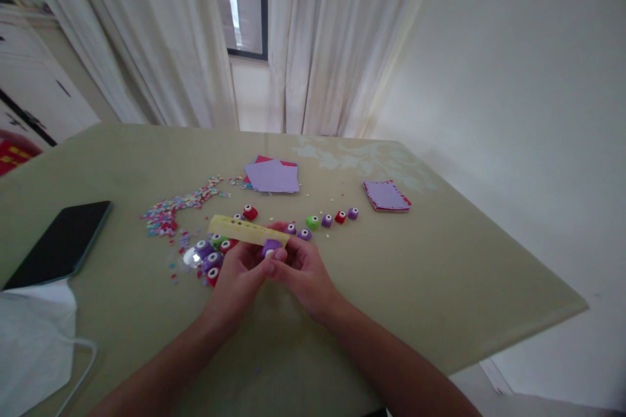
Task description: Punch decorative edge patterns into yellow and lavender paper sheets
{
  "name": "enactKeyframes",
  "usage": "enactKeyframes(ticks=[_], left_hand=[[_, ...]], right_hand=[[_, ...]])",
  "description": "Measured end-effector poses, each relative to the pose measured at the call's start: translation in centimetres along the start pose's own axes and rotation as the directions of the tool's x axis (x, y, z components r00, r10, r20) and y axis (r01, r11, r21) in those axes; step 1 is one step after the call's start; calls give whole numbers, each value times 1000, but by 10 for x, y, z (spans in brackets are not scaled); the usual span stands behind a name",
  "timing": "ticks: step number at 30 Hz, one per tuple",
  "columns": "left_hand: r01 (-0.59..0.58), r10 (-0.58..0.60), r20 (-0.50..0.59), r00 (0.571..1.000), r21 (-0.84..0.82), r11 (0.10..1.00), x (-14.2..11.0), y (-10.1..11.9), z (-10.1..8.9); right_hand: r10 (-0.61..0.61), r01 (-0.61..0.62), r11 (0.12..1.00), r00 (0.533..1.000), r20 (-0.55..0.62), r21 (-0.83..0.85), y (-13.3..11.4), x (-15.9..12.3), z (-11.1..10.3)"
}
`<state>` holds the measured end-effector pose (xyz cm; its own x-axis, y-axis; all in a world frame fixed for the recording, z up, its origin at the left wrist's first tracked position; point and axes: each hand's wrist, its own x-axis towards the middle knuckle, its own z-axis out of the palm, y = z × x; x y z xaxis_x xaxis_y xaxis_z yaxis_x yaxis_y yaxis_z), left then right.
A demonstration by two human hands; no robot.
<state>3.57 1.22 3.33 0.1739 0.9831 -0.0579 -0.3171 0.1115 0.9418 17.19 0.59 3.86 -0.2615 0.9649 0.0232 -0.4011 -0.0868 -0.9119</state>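
– What are my hands on?
– Your left hand (239, 275) has its fingers closed on a purple piece (271, 246) with a white eye-like spot. Your right hand (309, 273) meets it, fingers curled in at the near end of a yellow strip (244, 230); they overlap too much for me to tell what that hand grips.
– Where exactly are the 2 things?
– Both are above the surface (415, 280), the piece in front of the strip's right end.
– And around them?
– Left of your hands, a cluster of eyed pieces (212, 260), purple, red and green. To the right, a bent line of 6 more (327, 220). Farther left, scattered confetti (182, 203), then a dark phone (59, 242) with a white cloth-like item (34, 342) nearer you. Beyond, a loose card pile (274, 178); right of it, a neater card stack (386, 195).
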Motion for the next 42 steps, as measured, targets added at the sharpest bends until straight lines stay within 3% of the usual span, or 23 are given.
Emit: enactKeyframes(ticks=[10,18,23,25,28,30,32,35,38,40,42], left_hand=[[10,-10,8,1000,-64,998,8,-1,-6],[-58,76,-183,980,102,993,16,-7,-17],[-88,90,-324,942,20,996,21,-6,-20],[-94,88,-345,935,0,996,21,-5,-21],[-119,135,-347,928,67,991,18,-3,-22],[-139,178,-324,929,139,980,16,-1,-22],[-155,204,-303,931,178,972,15,0,-21],[-175,230,-307,924,194,965,14,3,-18],[-185,258,-281,924,259,948,13,8,-15],[-187,263,-235,936,301,935,12,12,-13],[-192,257,-187,948,307,932,11,14,-11]], right_hand=[[-34,27,995,997,-66,-94,3,13,-19],[2,-13,988,997,-71,-151,5,16,-25],[77,-67,941,997,16,-331,7,13,-25],[29,-19,845,1000,9,-534,6,10,-25],[-102,118,502,992,77,-857,6,6,-26],[-118,164,317,984,133,-934,8,5,-28],[-121,178,265,981,151,-947,8,5,-29],[-203,200,342,970,136,-918,3,7,-31],[-276,187,615,961,13,-766,-6,9,-33],[-243,154,790,967,-73,-593,-9,11,-34],[-175,108,888,979,-109,-448,-8,14,-36]])
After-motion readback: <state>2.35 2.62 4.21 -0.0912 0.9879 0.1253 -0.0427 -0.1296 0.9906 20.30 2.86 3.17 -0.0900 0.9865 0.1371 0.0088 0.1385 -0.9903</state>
